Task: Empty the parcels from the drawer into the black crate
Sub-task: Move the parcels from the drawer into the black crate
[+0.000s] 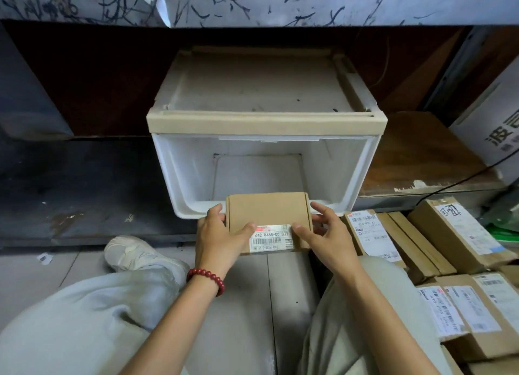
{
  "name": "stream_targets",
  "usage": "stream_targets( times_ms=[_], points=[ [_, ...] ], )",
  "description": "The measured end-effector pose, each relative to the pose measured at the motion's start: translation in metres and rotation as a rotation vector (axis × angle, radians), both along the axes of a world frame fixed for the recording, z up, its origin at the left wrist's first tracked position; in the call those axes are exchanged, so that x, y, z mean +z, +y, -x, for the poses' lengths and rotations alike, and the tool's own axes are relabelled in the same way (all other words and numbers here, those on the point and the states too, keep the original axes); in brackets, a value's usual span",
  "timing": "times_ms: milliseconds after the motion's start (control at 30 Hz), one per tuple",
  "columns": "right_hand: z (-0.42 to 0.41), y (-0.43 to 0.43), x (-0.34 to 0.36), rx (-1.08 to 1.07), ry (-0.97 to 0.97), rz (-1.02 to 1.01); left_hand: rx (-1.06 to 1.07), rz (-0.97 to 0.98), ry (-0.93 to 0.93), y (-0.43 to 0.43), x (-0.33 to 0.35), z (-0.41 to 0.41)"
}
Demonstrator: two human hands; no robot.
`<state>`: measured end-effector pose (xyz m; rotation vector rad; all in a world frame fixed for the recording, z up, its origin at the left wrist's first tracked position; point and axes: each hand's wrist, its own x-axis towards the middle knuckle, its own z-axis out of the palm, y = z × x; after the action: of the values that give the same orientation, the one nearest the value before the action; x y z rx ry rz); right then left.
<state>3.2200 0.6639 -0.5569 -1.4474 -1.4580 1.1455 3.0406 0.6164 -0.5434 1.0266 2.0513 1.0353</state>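
At the lower centre of the frame, the left hand [217, 238] and the right hand [325, 235] grip a small cardboard parcel [268, 216] by its sides, just in front of the white drawer [179, 178], pulled open at centre.

One wide-angle camera, worn on the person's head, supplies the only view. It faces forward and steeply down from a low position near the floor. The white plastic pull-out drawer [341, 172] sits centre frame, close ahead, its open top seen from above. The left hand [219, 235] and right hand [328, 234], holding a small brown cardboard parcel [266, 210], lie just below centre. The scribbled grey shelf edge [280, 8] crosses the frame top.
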Motion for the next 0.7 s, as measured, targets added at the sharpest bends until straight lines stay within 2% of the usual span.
stream_targets(
  times_ms=[133,233,333,467,633,700],
  points=[
    [-0.004,0.002,0.004,0.062,0.030,-0.146,0.037,0.016,-0.030,0.005,-0.002,-0.003],
    [-0.007,0.001,0.006,0.086,0.127,-0.154,0.049,0.040,-0.109,0.008,-0.004,-0.008],
    [-0.011,0.000,0.003,0.020,0.138,-0.139,0.032,0.007,-0.086,0.008,-0.002,-0.018],
    [-0.014,0.004,-0.001,-0.093,0.118,-0.099,-0.002,-0.115,-0.006,0.006,0.001,-0.029],
    [-0.011,0.007,-0.003,-0.140,0.137,-0.041,0.010,-0.315,0.000,0.009,0.012,-0.034],
    [-0.015,0.009,0.003,-0.155,0.236,-0.005,-0.023,-0.400,0.028,0.013,0.021,-0.038]
  ],
)
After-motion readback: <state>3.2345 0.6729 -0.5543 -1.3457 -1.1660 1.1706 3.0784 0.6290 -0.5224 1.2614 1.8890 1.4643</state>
